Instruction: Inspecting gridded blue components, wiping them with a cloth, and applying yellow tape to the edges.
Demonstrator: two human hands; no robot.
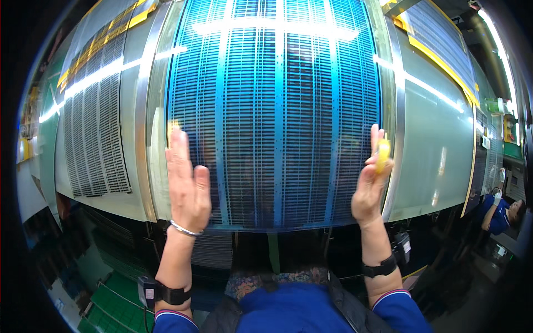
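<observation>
A large blue panel (302, 127) with dense rows of dark slots lies in front of me, lengthwise away from me. My left hand (187, 177) is flat along its left edge, fingers stretched out and thumb apart, holding nothing. A silvery bangle circles that wrist. At the opposite edge, my right hand (371, 188) grips a small yellow object (383, 155) whose exact kind I cannot make out. Its upper fingers point away from me along the panel's side. Both hands appear to touch the panel's borders, though the contact itself is hard to see.
Metal rails (145, 111) flank the panel. To the left, a dark slotted sheet (95, 122) lies on a pale surface. A greenish board (436, 150) and a yellow-edged sheet (438, 39) are on the right. Another person (499, 213) in blue works at the far right.
</observation>
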